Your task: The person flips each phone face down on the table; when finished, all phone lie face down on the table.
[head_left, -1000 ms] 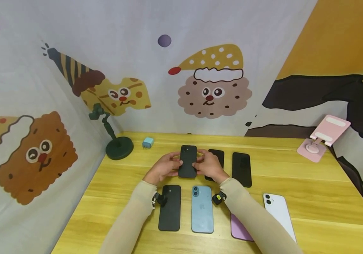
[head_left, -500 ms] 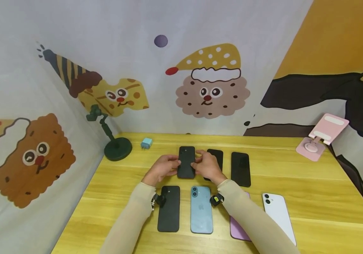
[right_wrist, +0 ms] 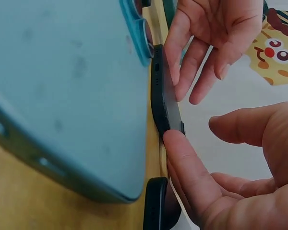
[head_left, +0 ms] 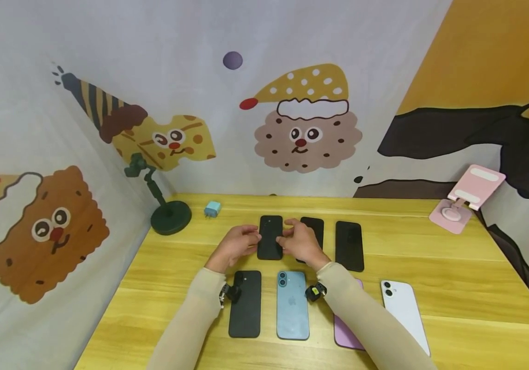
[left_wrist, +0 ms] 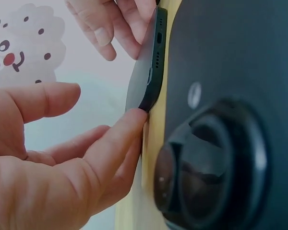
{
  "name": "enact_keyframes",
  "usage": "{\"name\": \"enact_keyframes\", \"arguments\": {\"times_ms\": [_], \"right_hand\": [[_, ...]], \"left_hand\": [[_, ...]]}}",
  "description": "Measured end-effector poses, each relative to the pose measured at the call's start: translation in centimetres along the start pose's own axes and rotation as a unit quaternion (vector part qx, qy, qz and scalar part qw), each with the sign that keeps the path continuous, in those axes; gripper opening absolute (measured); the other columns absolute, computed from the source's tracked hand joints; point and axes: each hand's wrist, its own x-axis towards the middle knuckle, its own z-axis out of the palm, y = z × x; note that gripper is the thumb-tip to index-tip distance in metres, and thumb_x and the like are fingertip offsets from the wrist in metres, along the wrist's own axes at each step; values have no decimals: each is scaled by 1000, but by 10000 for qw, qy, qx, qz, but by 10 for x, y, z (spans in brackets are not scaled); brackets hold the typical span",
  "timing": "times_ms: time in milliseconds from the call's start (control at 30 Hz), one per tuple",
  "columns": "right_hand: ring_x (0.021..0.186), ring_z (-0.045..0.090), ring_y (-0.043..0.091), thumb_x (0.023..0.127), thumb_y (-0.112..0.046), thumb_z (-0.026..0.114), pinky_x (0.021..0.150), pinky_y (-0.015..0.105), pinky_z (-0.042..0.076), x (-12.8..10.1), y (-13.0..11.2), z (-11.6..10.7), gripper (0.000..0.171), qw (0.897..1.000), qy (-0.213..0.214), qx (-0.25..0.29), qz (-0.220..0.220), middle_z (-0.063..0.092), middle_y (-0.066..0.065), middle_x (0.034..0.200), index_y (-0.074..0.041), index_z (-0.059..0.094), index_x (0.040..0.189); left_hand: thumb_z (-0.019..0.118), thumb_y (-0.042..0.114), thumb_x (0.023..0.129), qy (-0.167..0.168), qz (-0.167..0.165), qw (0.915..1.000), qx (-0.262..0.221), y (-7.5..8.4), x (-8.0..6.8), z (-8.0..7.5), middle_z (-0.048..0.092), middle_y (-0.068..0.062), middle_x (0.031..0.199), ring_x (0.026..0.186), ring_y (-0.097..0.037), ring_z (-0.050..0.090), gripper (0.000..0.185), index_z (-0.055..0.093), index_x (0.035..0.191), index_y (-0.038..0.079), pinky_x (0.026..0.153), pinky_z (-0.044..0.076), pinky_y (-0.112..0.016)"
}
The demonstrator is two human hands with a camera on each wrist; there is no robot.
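Nearest, along the table's [head_left: 454, 288] front edge, lies a row of phones face down: a black one [head_left: 245, 303], a blue one [head_left: 293, 304], a purple one [head_left: 345, 329] partly under the right sleeve, and a white one [head_left: 405, 314] towards the right edge. Bare wood runs between this row and the next.

Past them, about the middle of the table, the black phone [head_left: 270, 237] lies back up, matte, with rounded corners and a camera near its far end; the wrist views show its slim dark side with a port and small holes, lying flat on the wood. The left hand [head_left: 235, 246] has its fingertips against the phone's left side, thumb lifted apart, fingers only gently bent. The right hand [head_left: 300, 242] meets the right side in like manner, a fingertip on the near corner, the other fingers loose. Neither hand wraps round it.

Just right of it lie two more dark phones [head_left: 350, 245], the nearer partly hidden by the right hand.

Farther back, towards the far left corner, stand a green stand [head_left: 169, 216] and a small blue charger [head_left: 212, 208]; a pink holder [head_left: 465, 203] sits by the far right corner. Open wood spreads at the right side.
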Motion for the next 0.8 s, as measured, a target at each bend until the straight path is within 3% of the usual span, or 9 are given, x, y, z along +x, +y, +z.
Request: {"name": "enact_keyframes", "arguments": {"times_ms": [200, 433, 800], "right_hand": [[80, 76, 16, 101, -28, 73, 74, 37, 62, -2, 2, -4, 63, 9996, -52, -209, -183, 73, 14, 127, -6, 50, 155], [82, 72, 17, 104, -33, 67, 79, 40, 60, -7, 4, -15, 53, 9983, -30, -294, -505, 75, 9, 120, -9, 56, 151], [112, 71, 27, 105, -34, 65, 97, 49, 58, -19, 9, -41, 51, 9976, 160, -315, -598, 72, 9, 125, -7, 59, 148]], "left_hand": [[65, 16, 104, 106, 26, 9997, 239, 3, -3, 1, 60, -20, 144, 132, -36, 62, 53, 51, 153, 2, 109, 55, -51], [67, 21, 104, 188, 292, 9980, 525, 10, -7, 7, 65, -16, 141, 127, -33, 64, 49, 57, 150, 5, 106, 56, -53], [63, 23, 107, -68, 420, 9983, 399, 17, -7, 33, 63, -16, 140, 134, -33, 60, 46, 57, 149, 4, 111, 52, -55]]}}
